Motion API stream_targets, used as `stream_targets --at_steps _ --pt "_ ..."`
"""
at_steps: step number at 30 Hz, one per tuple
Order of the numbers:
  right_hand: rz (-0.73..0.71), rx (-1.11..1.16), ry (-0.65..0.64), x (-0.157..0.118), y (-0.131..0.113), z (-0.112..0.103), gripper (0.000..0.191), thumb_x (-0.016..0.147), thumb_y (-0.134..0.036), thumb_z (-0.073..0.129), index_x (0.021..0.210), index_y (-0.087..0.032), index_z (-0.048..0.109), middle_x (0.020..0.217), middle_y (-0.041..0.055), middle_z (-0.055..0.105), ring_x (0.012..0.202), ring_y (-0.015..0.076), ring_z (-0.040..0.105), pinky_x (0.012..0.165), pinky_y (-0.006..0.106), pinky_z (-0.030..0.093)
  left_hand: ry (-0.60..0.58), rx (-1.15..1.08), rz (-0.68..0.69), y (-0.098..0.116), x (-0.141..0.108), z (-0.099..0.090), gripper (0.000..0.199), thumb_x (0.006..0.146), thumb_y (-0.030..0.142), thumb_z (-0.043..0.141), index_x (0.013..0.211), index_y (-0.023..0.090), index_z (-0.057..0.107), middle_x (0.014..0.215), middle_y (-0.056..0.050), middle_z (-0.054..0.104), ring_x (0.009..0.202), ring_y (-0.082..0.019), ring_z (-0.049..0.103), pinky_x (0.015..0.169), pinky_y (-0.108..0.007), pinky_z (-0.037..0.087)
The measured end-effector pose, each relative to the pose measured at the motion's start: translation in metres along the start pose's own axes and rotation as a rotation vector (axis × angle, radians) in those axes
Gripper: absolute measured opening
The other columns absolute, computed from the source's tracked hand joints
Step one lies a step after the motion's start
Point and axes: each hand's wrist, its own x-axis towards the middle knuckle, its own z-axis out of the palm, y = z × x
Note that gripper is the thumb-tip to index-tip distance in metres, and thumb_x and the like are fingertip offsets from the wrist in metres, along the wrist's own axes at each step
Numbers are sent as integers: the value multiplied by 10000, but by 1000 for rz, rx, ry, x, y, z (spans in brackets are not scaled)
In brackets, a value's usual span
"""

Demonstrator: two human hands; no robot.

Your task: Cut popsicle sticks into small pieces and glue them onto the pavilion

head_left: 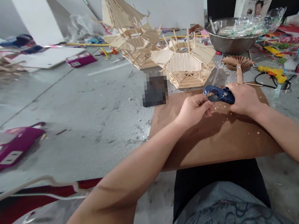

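My right hand (244, 97) is closed round a dark blue hand cutter (223, 96) with a hooked jaw, which looks like a pipe cutter. The tool lies level above a brown board (192, 150), its jaw pointing left. My left hand (195, 110) is at the jaw, thumb and fingers pinched together. Whatever is between them is too small to make out. Pale wood crumbs are scattered on the board below the tool. Just behind the board stands an eight-sided-looking tier of wooden sticks (184, 63) with a sloping roof and upright posts.
A taller stick pagoda (132, 39) stands behind left. At back right are a metal bowl (234, 42) with plastic wrap, a brown pleated paper fan (236, 62) and a yellow glue gun (274, 73) with its cable. Purple power strips (16, 144) lie left. A dark object (155, 90) is pixelated.
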Motion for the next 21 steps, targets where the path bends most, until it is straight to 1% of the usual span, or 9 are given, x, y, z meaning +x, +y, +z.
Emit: stream_targets --at_steps 7,14,18,21 --pt "-26 2 -16 -1 0 2 384 649 -306 510 997 -149 548 917 112 653 803 254 595 660 315 367 -12 32 10 4 -1 0 198 771 234 576 609 120 565 520 -2 600 426 -70 567 433 -148 460" --pt "-6 -8 -19 -3 -2 0 369 685 -330 491 994 -143 563 899 110 665 796 250 611 619 304 356 -10 56 13 2 0 0 210 764 257 596 607 120 568 488 0 590 421 -77 568 433 -150 458" --pt "9 -27 -28 -3 -4 -1 352 681 -327 501 980 -152 565 874 104 670 773 242 611 584 295 335 -7 52 7 1 0 0 197 767 237 591 610 121 562 484 1 588 419 -81 568 435 -157 464" --pt "18 -45 -27 -4 -4 0 327 687 -344 499 951 -163 568 817 94 671 727 230 606 560 289 313 -10 56 11 3 0 0 192 769 221 585 605 123 560 475 4 585 415 -81 566 436 -159 466"
